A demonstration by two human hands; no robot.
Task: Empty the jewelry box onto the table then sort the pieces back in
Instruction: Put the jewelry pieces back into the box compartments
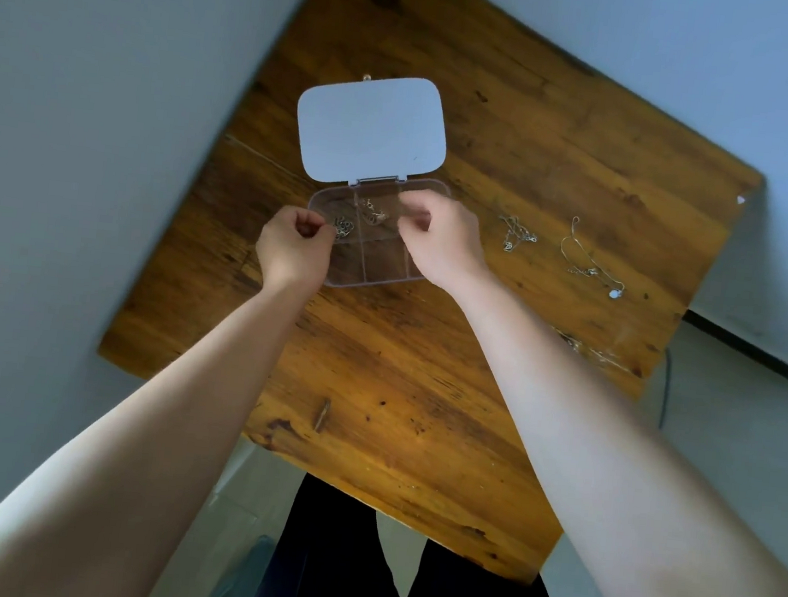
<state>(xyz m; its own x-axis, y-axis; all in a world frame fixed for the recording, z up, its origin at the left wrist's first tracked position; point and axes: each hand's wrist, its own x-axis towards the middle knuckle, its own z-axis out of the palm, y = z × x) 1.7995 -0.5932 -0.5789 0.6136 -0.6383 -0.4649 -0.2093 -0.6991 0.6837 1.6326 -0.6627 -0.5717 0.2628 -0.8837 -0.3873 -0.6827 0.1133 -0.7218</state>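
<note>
A clear plastic jewelry box (376, 267) with several compartments lies open on the wooden table (397, 395), its lid (371, 128) standing up behind it. One back compartment holds a dark chain (343, 229), another a gold piece (374, 213). My left hand (293, 247) hovers at the box's left edge, fingers curled by the dark chain; whether it pinches anything I cannot tell. My right hand (438, 240) is over the box's right side with thumb and fingers pinched together; a piece between them is not visible.
A silver necklace (516, 233) and a thin chain with a round pendant (592, 264) lie on the table right of the box. More fine chain (584, 348) lies near the right edge. Walls close in on the left and far sides.
</note>
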